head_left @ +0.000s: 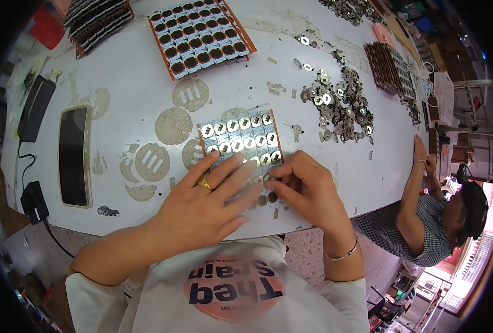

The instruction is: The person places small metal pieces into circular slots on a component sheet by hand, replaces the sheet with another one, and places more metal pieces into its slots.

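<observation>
A: What lies left of the panel (pixel 235 136)?

B: Well off to its left, a black adapter (pixel 37 108); nearer to it, a phone (pixel 75 155), screen dark.

A: And the left hand (pixel 199 202)?

B: Open, palm down, fingers spread over the panel's near left part. They blur, so I can't tell how hard they press.

A: Any risk?

B: I'd say a sideways drag could knock the metal pieces (pixel 237 145) askew, if they're only laid on. The ring (pixel 205 183) might snag one, too.

A: Where's the panel itself?

B: Flat on the table (pixel 130 66), with both hands at its near part. Three rows of pieces show on its far part; at its near right corner, two dark discs (pixel 273 196) show no piece on them.

A: The right hand (pixel 310 188)?

B: At the panel's near right edge, thumb and fingertips drawn close together. I can't tell whether anything sits between them. A piece could land off-centre there, since the fingers cover the spot.

A: Further right?

B: A loose pile (pixel 343 111) beyond the panel's far right corner; a careless sweep of that hand could scatter it. A co-worker (pixel 435 222) is well to the panel's right.
</observation>
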### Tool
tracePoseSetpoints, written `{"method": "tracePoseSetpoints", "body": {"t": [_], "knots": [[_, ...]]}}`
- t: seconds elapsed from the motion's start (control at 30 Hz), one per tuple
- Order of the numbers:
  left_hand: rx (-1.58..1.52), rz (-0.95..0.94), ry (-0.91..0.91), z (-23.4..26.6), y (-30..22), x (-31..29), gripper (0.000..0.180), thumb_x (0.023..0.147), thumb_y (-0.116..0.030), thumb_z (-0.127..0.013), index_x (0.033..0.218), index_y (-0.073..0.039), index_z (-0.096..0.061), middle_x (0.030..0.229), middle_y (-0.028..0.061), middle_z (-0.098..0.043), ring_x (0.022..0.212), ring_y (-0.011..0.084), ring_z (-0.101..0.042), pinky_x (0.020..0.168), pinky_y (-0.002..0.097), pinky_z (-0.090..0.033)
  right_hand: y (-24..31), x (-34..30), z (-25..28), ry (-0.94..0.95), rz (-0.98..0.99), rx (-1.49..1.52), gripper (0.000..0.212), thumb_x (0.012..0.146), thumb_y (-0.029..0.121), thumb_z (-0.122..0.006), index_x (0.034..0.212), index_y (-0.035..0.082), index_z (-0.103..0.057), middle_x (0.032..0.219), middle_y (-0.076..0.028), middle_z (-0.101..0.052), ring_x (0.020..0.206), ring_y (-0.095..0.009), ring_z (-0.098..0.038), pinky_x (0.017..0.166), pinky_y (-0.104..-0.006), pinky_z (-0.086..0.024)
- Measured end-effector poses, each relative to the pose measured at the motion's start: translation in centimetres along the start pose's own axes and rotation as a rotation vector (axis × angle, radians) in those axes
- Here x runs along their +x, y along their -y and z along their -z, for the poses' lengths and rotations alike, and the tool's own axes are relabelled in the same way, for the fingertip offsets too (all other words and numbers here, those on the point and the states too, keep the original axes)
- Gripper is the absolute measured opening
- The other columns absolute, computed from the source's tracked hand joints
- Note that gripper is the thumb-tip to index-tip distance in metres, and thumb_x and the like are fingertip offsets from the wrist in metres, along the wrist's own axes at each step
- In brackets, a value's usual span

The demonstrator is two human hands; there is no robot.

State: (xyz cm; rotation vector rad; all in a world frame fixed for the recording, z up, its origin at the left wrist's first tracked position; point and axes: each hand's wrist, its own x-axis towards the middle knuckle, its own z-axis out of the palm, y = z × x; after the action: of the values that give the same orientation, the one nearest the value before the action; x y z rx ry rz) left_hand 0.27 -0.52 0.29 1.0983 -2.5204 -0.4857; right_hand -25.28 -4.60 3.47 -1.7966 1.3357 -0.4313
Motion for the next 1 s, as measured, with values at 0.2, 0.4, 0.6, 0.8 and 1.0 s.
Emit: {"method": "tracePoseSetpoints", "body": {"t": [0.2, 0.4, 0.6, 0.8, 1.0], "knots": [[0.028, -0.006, -0.012, -0.1, -0.2, -0.1, 0.058, 0.085, -0.037, -0.082, 0.138, -0.020, -0.069, 0.158, 0.0092, -0.053, 0.152, 0.0288, -0.044, 0.126, 0.0543, -0.031, 2.1, -0.6, -0.8, -0.095, 0.218, -0.342, 0.019, 0.088, 0.005, -0.080, 0.105, 0.005, -0.071, 0.093, -0.011, -0.063, 0.082, -0.028, -0.065, 0.068, -0.0390, -0.055], [-0.023, -0.006, -0.034, -0.1, 0.1, -0.2, 0.061, 0.085, -0.037, -0.083, 0.141, -0.019, -0.067, 0.157, 0.0088, -0.054, 0.151, 0.0289, -0.045, 0.125, 0.0539, -0.032, 0.0, 2.2, 2.4, -0.212, 0.375, -0.530, 0.034, 0.085, 0.000, -0.075, 0.119, 0.005, -0.070, 0.099, -0.011, -0.067, 0.089, -0.031, -0.065, 0.076, -0.0398, -0.057], [-0.063, -0.008, -0.029, 0.0, 0.4, -0.1, 0.065, 0.085, -0.037, -0.083, 0.144, -0.018, -0.064, 0.156, 0.0092, -0.055, 0.149, 0.0291, -0.047, 0.125, 0.0541, -0.032, -1.6, 4.0, 2.2, -0.294, 0.464, -0.862, 0.045, 0.084, -0.004, -0.070, 0.127, 0.006, -0.069, 0.105, -0.010, -0.070, 0.097, -0.032, -0.065, 0.080, -0.0400, -0.058], [-0.121, -0.003, -0.147, -0.3, 0.5, -0.2, 0.066, 0.086, -0.036, -0.085, 0.144, -0.014, -0.061, 0.148, 0.0088, -0.059, 0.144, 0.0292, -0.053, 0.122, 0.0539, -0.034, -1.5, 2.8, 3.4, -0.153, 0.268, -0.157, 0.035, 0.091, -0.008, -0.068, 0.125, 0.000, -0.070, 0.106, -0.007, -0.074, 0.094, -0.019, -0.071, 0.083, -0.0306, -0.058], [-0.226, 0.022, -0.311, 0.0, 0.9, 0.0, 0.038, 0.085, -0.024, -0.088, 0.117, -0.014, -0.072, 0.112, 0.0030, -0.073, 0.115, 0.0237, -0.067, 0.116, 0.0531, -0.035, 1.2, -0.2, 0.3, 0.206, -0.001, 0.580, 0.029, 0.093, -0.015, -0.068, 0.120, -0.004, -0.070, 0.107, -0.005, -0.071, 0.102, -0.011, -0.067, 0.092, -0.0260, -0.055]]}}
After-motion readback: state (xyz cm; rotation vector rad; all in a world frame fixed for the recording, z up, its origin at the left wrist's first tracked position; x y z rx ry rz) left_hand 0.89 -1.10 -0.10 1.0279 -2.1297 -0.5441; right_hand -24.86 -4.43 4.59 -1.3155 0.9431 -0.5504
